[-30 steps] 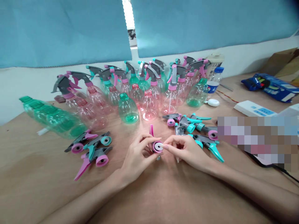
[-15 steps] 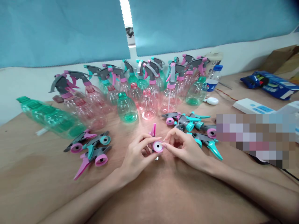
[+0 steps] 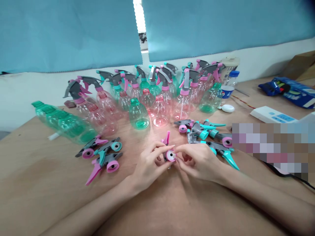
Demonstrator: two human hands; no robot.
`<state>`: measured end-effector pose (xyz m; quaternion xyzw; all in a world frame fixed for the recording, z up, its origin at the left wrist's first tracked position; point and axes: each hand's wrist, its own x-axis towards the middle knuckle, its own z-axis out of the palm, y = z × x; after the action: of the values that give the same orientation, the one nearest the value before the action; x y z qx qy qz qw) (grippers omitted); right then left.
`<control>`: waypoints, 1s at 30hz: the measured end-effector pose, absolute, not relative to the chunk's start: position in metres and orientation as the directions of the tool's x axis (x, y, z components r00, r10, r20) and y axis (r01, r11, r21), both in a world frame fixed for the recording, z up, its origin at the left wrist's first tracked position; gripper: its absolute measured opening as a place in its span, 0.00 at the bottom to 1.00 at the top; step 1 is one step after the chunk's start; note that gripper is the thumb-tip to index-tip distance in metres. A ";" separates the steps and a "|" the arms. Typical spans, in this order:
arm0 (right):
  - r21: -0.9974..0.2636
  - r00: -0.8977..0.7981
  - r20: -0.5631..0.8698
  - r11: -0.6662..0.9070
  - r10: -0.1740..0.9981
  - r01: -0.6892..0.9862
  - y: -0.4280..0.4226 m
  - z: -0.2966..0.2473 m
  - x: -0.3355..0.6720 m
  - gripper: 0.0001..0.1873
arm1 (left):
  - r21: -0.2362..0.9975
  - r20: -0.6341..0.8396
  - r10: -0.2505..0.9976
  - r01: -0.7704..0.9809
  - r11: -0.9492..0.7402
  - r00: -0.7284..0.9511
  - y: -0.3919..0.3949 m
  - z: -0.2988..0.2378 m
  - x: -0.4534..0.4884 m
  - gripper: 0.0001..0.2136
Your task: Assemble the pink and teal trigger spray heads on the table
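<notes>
Between my two hands is a grey and pink trigger spray head [image 3: 171, 155], its round collar facing me with a white disc and a dark hole in the middle. My left hand [image 3: 152, 160] grips it from the left side, thumb and fingers around the collar. On the collar's right edge, the fingertips of my right hand [image 3: 197, 159] close in a pinch. The pink trigger points up beyond the fingers. Loose spray heads [image 3: 104, 160] lie to the left of my hands, and more spray heads [image 3: 204, 134] in pink and turquoise lie to the right.
Behind stand several clear bottles, including an open green bottle [image 3: 139, 114] and an open pink bottle [image 3: 160, 113], with capped spray bottles [image 3: 184, 98] among them. Green bottles [image 3: 64, 123] lie at the left. A white power strip [image 3: 272, 114] and a blue packet [image 3: 290, 91] are at the right.
My right hand's fingers have moved in against the spray head's collar and curled more. My left hand keeps its grip. The whole view has shifted slightly.
</notes>
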<state>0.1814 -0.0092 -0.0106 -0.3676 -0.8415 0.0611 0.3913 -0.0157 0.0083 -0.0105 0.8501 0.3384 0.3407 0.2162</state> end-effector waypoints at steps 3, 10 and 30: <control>-0.374 -0.433 0.594 0.709 0.678 0.598 -0.010 -0.009 0.180 0.08 | 0.497 0.513 0.672 0.454 -0.740 0.534 0.009 -0.010 -0.016 0.14; -0.356 -0.451 0.501 0.651 0.739 0.671 -0.013 -0.003 0.180 0.10 | 0.380 0.510 0.636 0.512 -0.770 0.579 0.008 -0.008 -0.017 0.14; -0.082 -0.586 0.369 0.653 0.721 0.753 0.001 0.015 0.179 0.09 | 0.513 0.461 0.695 0.473 -0.716 0.552 0.012 -0.008 -0.017 0.13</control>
<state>0.1787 0.0014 0.0151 -0.4142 -0.8895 -0.0417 0.1881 -0.0171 0.0124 -0.0079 0.8649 0.3377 0.3316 0.1671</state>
